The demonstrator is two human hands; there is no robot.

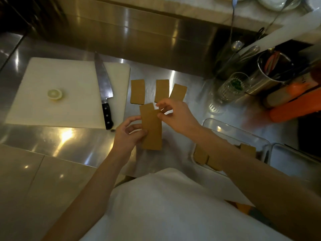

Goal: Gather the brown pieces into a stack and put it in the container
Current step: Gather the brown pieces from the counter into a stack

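Three flat brown rectangular pieces lie on the steel counter: one on the left, one in the middle, and one tilted on the right. A small stack of brown pieces is held above the counter. My left hand grips its lower left edge. My right hand pinches its top right corner. A clear glass container sits to the right, partly hidden by my right forearm, with brown pieces inside.
A white cutting board holds a lemon half and a large chef's knife. At the right stand a glass with greens, a metal utensil canister and an orange object.
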